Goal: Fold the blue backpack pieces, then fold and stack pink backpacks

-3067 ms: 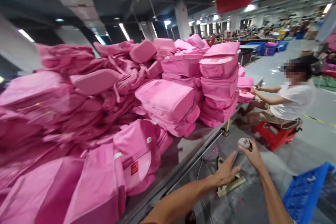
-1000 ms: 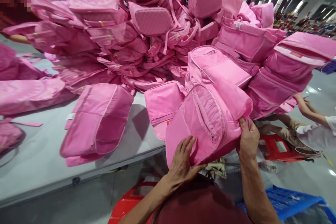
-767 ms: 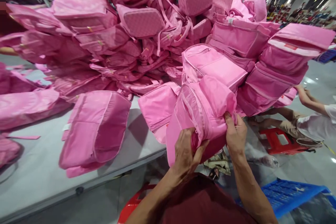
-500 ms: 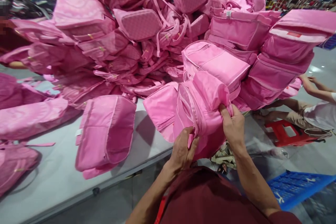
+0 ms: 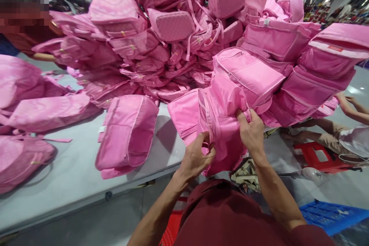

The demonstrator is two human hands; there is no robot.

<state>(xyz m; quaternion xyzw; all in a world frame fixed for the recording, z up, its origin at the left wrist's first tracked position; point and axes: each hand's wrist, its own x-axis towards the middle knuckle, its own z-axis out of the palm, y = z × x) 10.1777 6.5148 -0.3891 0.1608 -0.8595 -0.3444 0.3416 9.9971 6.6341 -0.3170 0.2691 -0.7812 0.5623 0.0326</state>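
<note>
A pink backpack [image 5: 227, 134], turned with its lining outward, hangs at the table's front edge before my body. My right hand [image 5: 251, 128] is closed on its right side, with the fabric bunched between thumb and fingers. At the zipped edge on the left of the bag, my left hand [image 5: 198, 153] is curled, its thumb and forefinger pinching near the zipper; the fingertips are partly lost against the pink cloth. Another inside-out pink backpack [image 5: 127, 132] lies on the table to the left of my hands.
A high heap of pink backpacks [image 5: 173, 27] covers the back of the table [image 5: 72, 177]. More lining-out bags [image 5: 302, 88] are stacked at the right. A red stool [image 5: 314, 155], a blue crate [image 5: 334, 215] and a seated person's arm [image 5: 353, 107] are on the right; another person stands at far left.
My view has swung left, so the scene sits further right. My left hand has shifted slightly along the zipped edge, its fingers more curled. My right hand keeps its hold on the backpack.
</note>
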